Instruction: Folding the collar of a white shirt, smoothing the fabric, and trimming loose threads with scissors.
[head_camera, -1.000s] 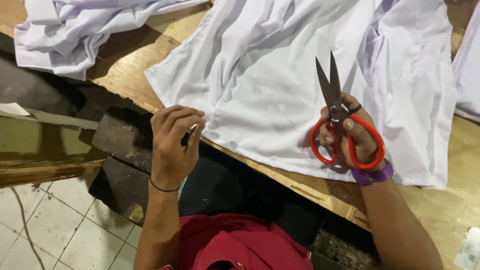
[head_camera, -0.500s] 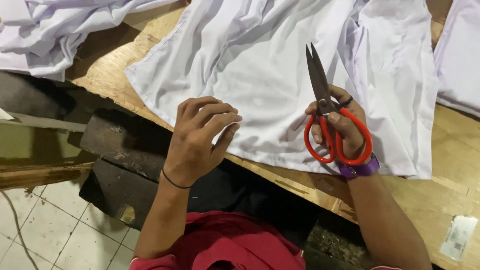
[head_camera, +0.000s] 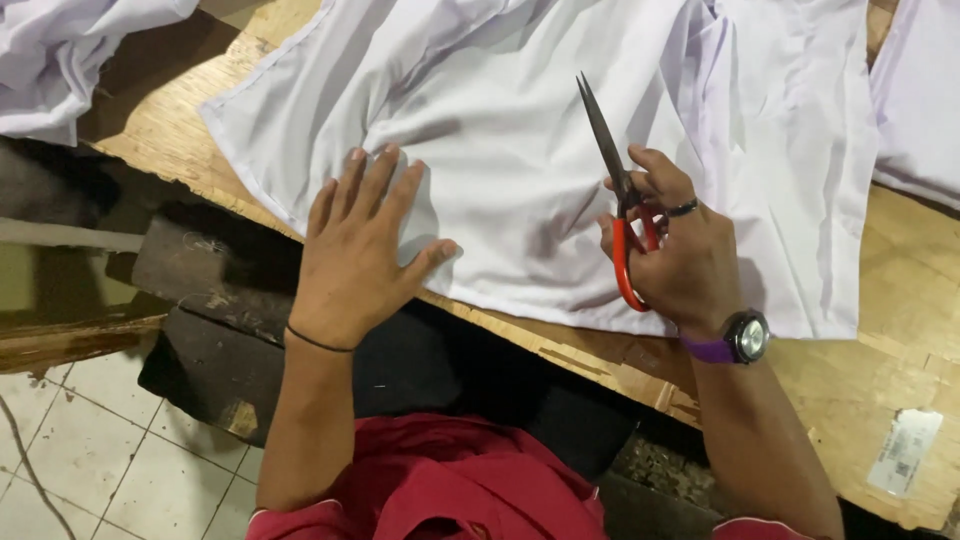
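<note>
A large piece of white cloth (head_camera: 520, 120) lies spread over a wooden table (head_camera: 900, 360). My left hand (head_camera: 355, 250) rests flat on the cloth's near edge, fingers spread, holding nothing. My right hand (head_camera: 680, 255) grips a pair of scissors with red handles (head_camera: 620, 200); the dark blades are closed and point up and to the left above the cloth. A purple-strapped watch sits on my right wrist, a thin black band on my left.
More white fabric (head_camera: 60, 60) is heaped at the upper left, and another white piece (head_camera: 920, 100) lies at the right edge. A small printed label (head_camera: 905, 450) lies on the table at lower right. Dark wooden blocks (head_camera: 210, 300) and tiled floor (head_camera: 100, 470) are below the table edge.
My left hand rose from below the table edge, opened and came down flat on the cloth. The right hand with the scissors turned, and the blades closed and tilted further left.
</note>
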